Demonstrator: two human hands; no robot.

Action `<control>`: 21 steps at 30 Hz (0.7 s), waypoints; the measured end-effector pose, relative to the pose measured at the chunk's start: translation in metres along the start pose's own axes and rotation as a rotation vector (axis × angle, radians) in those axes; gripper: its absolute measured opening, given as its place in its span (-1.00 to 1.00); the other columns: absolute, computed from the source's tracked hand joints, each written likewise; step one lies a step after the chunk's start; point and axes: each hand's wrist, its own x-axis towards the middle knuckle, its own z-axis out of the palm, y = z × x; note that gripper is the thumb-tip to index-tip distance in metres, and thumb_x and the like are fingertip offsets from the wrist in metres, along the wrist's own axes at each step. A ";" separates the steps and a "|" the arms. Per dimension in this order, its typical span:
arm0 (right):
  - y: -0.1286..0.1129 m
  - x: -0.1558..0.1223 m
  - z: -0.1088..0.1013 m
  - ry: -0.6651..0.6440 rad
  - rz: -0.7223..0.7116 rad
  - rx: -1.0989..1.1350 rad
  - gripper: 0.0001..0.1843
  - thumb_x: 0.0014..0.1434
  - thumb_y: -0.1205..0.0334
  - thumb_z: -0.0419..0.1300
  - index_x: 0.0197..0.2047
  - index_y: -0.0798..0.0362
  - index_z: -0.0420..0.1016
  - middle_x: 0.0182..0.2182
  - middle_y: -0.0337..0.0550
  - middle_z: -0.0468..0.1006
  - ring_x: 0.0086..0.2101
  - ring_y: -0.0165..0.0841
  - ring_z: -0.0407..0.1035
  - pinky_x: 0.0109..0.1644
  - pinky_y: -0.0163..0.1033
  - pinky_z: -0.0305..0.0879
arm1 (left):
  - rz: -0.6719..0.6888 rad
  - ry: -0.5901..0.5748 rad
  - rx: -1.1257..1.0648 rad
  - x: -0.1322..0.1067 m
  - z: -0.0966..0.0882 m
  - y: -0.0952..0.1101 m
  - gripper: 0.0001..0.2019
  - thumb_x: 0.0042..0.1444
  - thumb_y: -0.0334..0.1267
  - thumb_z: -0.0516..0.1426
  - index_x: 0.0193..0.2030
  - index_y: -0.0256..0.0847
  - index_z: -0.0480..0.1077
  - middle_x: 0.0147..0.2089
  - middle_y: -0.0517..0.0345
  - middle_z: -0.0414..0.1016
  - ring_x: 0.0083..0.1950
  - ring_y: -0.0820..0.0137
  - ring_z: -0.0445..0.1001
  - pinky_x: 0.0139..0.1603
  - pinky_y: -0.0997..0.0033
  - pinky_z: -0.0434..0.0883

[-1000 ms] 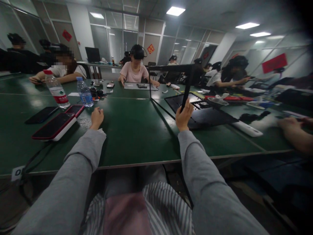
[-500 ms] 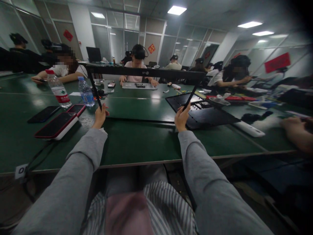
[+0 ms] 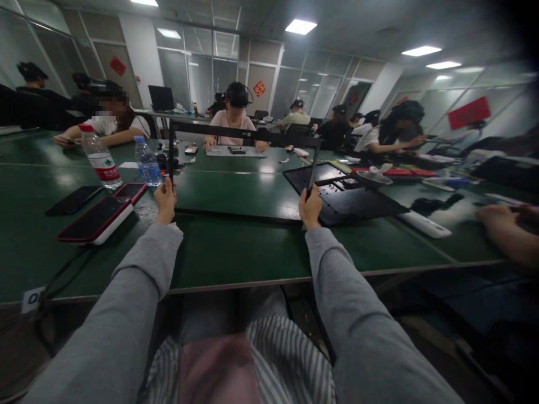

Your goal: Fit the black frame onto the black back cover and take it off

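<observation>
Between my hands a thin black rectangular screen bezel (image 3: 210, 129) stands raised over the green table, its middle open so the table shows through. My left hand (image 3: 165, 201) is closed round the bezel's left side bar. On the opposite side bar, my right hand (image 3: 310, 205) is closed in the same way. A small pale logo sits on the long far bar. Just right of my right hand, an opened black laptop casing (image 3: 362, 203) lies on the table with parts showing inside.
Two water bottles, one red-capped (image 3: 104, 163) and one blue-capped (image 3: 147, 163), stand at left. Near them are a dark phone (image 3: 72, 201) and a red-edged device (image 3: 96, 219). A white handle-like object (image 3: 427, 224) lies at right, near another person's hand (image 3: 501, 221). A co-worker (image 3: 231, 120) sits opposite.
The bezel has turned in my hands: its far bar now looks shorter and lower, and the side bars stand more upright. Both hands keep their hold.
</observation>
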 end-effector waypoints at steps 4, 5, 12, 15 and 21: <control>0.019 0.008 0.007 0.039 -0.012 -0.022 -0.39 0.51 -0.14 -0.01 0.35 0.11 0.42 0.02 0.26 0.69 0.10 0.08 0.60 0.30 0.20 0.45 | -0.088 0.058 0.081 -0.002 -0.001 -0.001 -0.40 0.48 0.35 -0.01 -0.14 -0.20 0.48 -0.40 0.10 0.45 -0.31 0.24 0.54 -0.21 0.28 0.48; 0.023 0.009 0.009 0.049 -0.015 -0.023 -0.40 0.51 -0.17 -0.02 0.33 0.09 0.43 -0.03 0.22 0.70 0.05 0.07 0.61 0.27 0.20 0.46 | -0.073 0.059 0.121 -0.004 -0.001 0.000 -0.44 0.50 0.29 -0.01 -0.14 -0.19 0.47 -0.37 0.06 0.50 -0.23 0.18 0.59 -0.11 0.23 0.51; 0.029 0.014 0.012 0.019 -0.006 0.050 -0.32 0.53 -0.33 -0.13 0.14 0.03 0.55 -0.23 0.03 0.65 -0.09 -0.03 0.57 0.19 0.13 0.46 | -0.041 0.146 0.289 -0.010 -0.002 0.004 -0.64 0.58 -0.02 -0.04 -0.01 -0.21 0.46 -0.07 -0.26 0.67 0.15 -0.09 0.67 0.19 0.04 0.50; 0.031 0.021 -0.001 0.146 -0.027 0.067 -0.33 0.56 -0.24 -0.19 0.11 0.03 0.59 -0.08 0.13 0.62 0.04 -0.03 0.52 0.29 0.16 0.41 | -0.040 0.157 0.305 -0.009 -0.004 0.003 -0.65 0.60 -0.05 -0.05 0.04 -0.22 0.46 -0.01 -0.29 0.68 0.19 -0.09 0.67 0.20 0.04 0.50; 0.067 0.032 -0.052 0.674 0.313 -0.130 -0.32 0.42 0.17 0.00 0.54 0.12 0.35 0.43 0.43 0.25 0.46 0.24 0.15 0.54 0.47 0.05 | -0.004 0.183 0.346 -0.005 -0.003 -0.008 -0.62 0.62 -0.10 -0.08 0.14 -0.28 0.47 0.02 -0.30 0.68 0.15 -0.07 0.68 0.16 0.08 0.48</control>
